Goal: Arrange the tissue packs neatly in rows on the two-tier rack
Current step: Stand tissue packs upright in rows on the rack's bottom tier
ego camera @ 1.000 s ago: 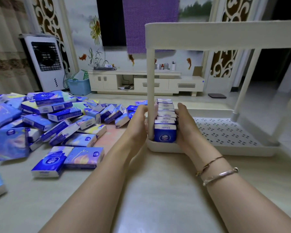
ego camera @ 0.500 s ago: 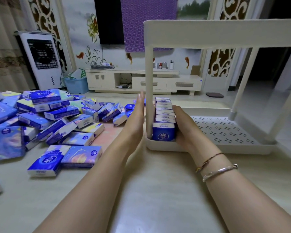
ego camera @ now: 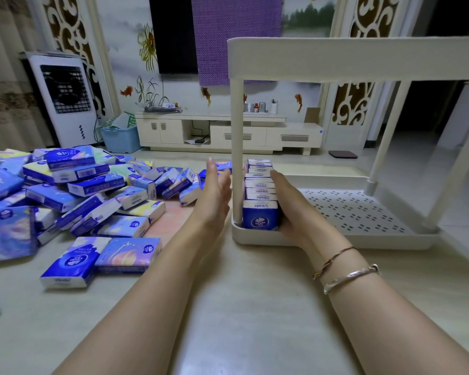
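White two-tier rack (ego camera: pixel 336 240) is sitting on the floor (ego camera: pixel 241 307) w/ one row of tissue packs (ego camera: pixel 260 196) standing upright along the left edge of its bottom tier, running front to back just inside the front-left post (ego camera: pixel 237 147); nearest pack is showing its blue face toward the camera. Right hand (ego camera: pixel 290 201) is lying flat along the row's right side, fingers straight and together, palm pressing against the packs — grip is not curling round anything. Left hand (ego camera: pixel 214 196) is hovering outside the rack, left of the post, fingers straight and relaxed, holding nothing; looks like it is not touching the post, though the angle is making that hard to confirm. Rest of the bottom tier, a perforated tray, is lying bare to the right of the row, and the top tier is showing only its rim from below. A loose pile of tissue packs (ego camera: pixel 73 190) is lying scattered on the floor well left of the rack, some stacked, some tilted. Two bracelets (ego camera: pixel 344 272) are sitting on the right wrist. In the bkgd a TV cabinet (ego camera: pixel 228 133), an air cooler (ego camera: pixel 65 98) and a blue basket (ego camera: pixel 121 138) are standing by the far wall.
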`<state>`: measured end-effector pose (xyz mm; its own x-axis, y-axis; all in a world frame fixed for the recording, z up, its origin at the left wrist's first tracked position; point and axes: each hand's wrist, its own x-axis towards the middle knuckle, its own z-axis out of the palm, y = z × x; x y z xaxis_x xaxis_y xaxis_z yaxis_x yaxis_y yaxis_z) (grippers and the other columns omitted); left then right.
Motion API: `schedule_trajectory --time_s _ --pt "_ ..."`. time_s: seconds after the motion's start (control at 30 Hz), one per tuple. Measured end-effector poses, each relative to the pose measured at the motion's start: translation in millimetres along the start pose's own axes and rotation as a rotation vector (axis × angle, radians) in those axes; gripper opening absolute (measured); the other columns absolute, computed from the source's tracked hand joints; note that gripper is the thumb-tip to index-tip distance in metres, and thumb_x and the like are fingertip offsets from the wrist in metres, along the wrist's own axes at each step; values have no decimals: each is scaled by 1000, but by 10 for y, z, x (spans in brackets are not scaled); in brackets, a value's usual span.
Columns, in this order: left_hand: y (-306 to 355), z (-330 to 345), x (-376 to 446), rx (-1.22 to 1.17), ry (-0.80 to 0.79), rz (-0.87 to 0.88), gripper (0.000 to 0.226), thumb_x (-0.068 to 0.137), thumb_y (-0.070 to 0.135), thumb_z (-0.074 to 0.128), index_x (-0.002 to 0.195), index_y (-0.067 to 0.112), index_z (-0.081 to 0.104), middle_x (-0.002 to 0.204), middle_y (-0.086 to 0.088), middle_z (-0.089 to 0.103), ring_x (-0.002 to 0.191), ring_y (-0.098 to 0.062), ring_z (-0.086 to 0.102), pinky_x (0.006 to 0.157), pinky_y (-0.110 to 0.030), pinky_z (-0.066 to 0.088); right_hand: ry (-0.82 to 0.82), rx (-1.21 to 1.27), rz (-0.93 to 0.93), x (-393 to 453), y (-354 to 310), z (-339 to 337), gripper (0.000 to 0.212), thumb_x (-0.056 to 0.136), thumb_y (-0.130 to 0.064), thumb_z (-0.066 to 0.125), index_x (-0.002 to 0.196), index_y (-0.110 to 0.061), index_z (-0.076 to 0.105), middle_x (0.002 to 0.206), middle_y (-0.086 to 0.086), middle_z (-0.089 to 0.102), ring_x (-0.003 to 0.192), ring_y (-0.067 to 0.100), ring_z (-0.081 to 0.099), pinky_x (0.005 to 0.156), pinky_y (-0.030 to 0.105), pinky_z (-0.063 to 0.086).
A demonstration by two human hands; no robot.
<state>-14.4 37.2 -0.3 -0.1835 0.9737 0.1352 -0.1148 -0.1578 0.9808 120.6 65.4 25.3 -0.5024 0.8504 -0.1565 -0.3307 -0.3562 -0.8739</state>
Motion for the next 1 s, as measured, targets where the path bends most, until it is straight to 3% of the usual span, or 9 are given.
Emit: schedule_trajectory --time_s 0.1,0.2,0.3,0.37,0.43,0.53,0.67,0.8,1.0 --pt "-15 76 -16 -37 -60 -12 71 95 65 8 124 26 59 111 11 70 104 2 63 87 -18 43 -45 -4 -6 -24 -1 15 30 103 -31 34 107 -18 61 67 3 69 52 13 65 52 25 55" --pt "-23 121 -46 -58 -67 32 70 97 60 8 126 21 57 104 11 72 97 3 66 75 -12 49 37 -65 -39 10 25 14 32 100 -30 33 99 -17 62 71 3 71 58 15 67 60 27 57" --pt "31 135 -157 -81 45 28 70 93 68 17 132 21 52 127 9 62 119 -1 54 99 -18 41 175 -249 -152 17 71 6 35 97 -35 31 110 -18 59 109 9 70 94 24 68 91 40 52" --pt "74 111 -258 -64 130 12 76 90 72 20 148 24 32 150 9 39 138 -7 36 118 -32 21 271 -437 -309 -73 110 8 40 101 -36 28 134 -24 47 141 3 50 123 20 52 104 33 39" --pt "134 71 -431 29 173 8 77 89 73 18 150 28 23 155 11 26 143 -5 23 121 -36 11 289 -581 -543 -209 176 45 50 100 -36 31 148 -23 31 154 -5 31 139 12 34 111 26 28" --pt "226 -97 -726 234 234 20 75 81 78 31 138 31 46 139 16 47 135 -6 36 118 -37 20 220 -646 -847 -414 308 176 46 88 -30 35 131 -21 48 137 -5 49 128 9 43 108 27 35" --pt "502 -323 -1154 470 318 129 33 98 22 47 130 22 55 128 10 56 114 -5 49 97 -23 35 175 -855 -1096 -522 469 402 19 84 -8 46 92 -10 63 94 -6 55 96 11 53 88 27 43" --pt "622 -698 -1556 794 396 118 39 89 9 52 126 22 54 125 7 57 103 -14 55 81 -24 39 -58 -992 -966 -556 723 484 17 79 -19 47 88 -15 62 90 -9 53 88 8 51 80 18 37" --pt "481 -1288 -1821 1063 361 -227 68 78 23 71 138 15 40 136 -4 47 120 -21 50 97 -30 42 -217 -1201 -804 -498 972 601 24 83 -18 60 108 -18 60 112 -5 55 108 14 49 84 8 30"
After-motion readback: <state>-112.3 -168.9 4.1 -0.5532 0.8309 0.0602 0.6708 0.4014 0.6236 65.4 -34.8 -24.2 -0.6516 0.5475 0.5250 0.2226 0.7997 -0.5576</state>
